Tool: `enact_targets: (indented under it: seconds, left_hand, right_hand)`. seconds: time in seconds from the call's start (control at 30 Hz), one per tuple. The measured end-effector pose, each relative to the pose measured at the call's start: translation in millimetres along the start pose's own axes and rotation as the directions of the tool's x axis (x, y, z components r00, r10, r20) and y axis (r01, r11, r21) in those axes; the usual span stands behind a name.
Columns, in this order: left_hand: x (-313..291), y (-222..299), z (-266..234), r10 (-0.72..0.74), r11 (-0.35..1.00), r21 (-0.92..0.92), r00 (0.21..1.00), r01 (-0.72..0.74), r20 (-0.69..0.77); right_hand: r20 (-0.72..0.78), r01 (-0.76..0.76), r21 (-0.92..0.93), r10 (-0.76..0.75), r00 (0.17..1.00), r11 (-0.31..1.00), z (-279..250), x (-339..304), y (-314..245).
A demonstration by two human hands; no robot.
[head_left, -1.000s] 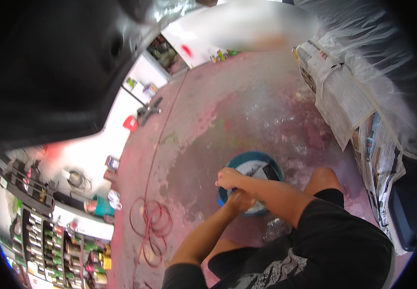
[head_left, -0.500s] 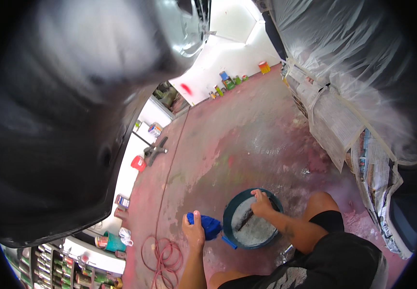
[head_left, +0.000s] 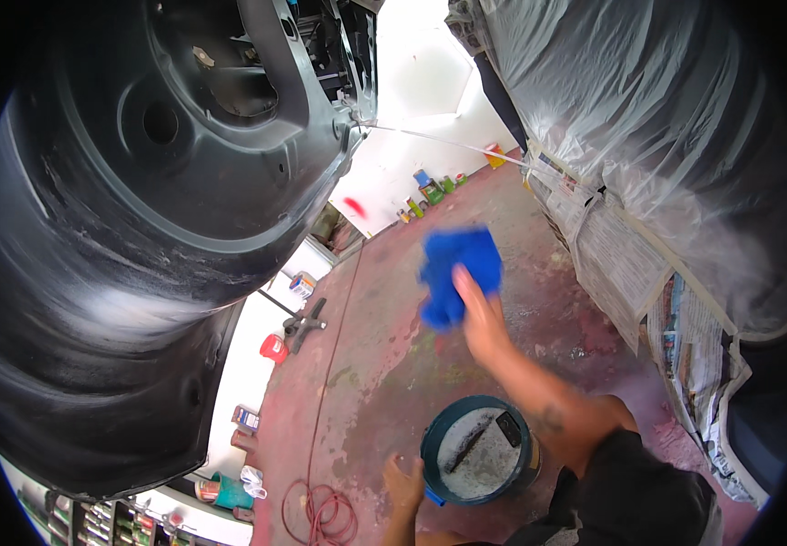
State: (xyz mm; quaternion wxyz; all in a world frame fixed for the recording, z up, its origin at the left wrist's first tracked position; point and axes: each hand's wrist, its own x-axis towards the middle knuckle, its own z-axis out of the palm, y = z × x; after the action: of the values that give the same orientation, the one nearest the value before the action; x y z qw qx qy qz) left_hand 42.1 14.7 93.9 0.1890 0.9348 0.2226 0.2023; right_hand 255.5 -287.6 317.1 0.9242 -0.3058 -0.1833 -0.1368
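Observation:
My right hand [head_left: 480, 318] is closed on a blue cloth [head_left: 466, 264], held up in front of me above the floor and slightly blurred by motion. Below it stands a dark teal bucket [head_left: 428, 455] of cloudy, foamy water. A dark block [head_left: 508, 429] sits at its right inner side, and a long dark strip lies across the foam. At the bucket's left edge is my left hand [head_left: 403, 484], its fingers apart and nothing in it; whether it touches the rim I cannot tell. A large dark car body panel [head_left: 102, 337] with whitish patches hangs at the left.
On the right, a vehicle is covered with clear plastic [head_left: 630, 109] and taped newspaper [head_left: 612, 255]. A coiled red hose [head_left: 321, 514] lies on the stained floor [head_left: 366, 346]. Cans [head_left: 430, 191] line the far wall; a red tub [head_left: 273, 348] and stand base [head_left: 305, 326] are at left.
The blue cloth has passed from my left hand to my right, which has left the bucket and risen forward. My left hand has dropped beside the bucket. More of the panel shows.

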Motion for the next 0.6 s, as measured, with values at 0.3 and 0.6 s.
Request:
enact_targets:
  seconds: [0.3,0.6]
  left_hand:
    - [-56.5,4.2,68.4,-0.574,0.589,-0.244,0.611,0.771,0.546]
    - [-53.8,-32.8,72.2,-0.582,0.607,-0.188,0.593,0.772,0.557]
  right_hand:
    - [-0.019,0.339,0.272,-0.347,0.938,0.901,153.1,116.3,-79.0]
    - [0.085,0.792,0.074,-0.795,0.6,0.606,185.8,-44.1,-154.4]
